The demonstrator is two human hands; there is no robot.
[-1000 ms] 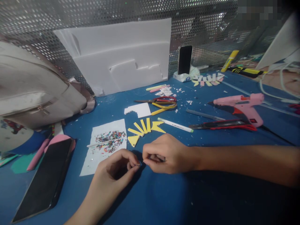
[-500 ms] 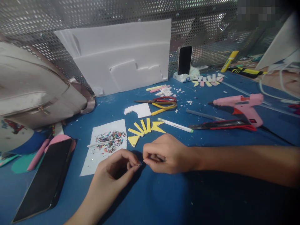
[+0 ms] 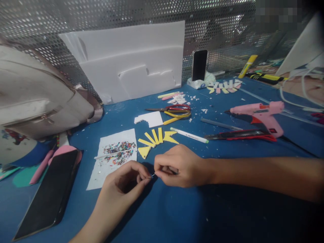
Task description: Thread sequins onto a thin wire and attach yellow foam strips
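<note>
Pinching the sliver, left fingers face right fingers.

1. The sliver is tiny, thin and pale, too small to identify.
2. It lies roughly level, pinched at each end between the fingertips of the left hand and the right hand.
3. It sits just above the blue table, at 6 o'clock from the yellow foam pieces.

A deep blue tabletop fills the lower view, dimly lit and darkest at the near right corner. Behind it stands a perforated metal screen glinting with light, with 1 white foam board leaning against it.
</note>
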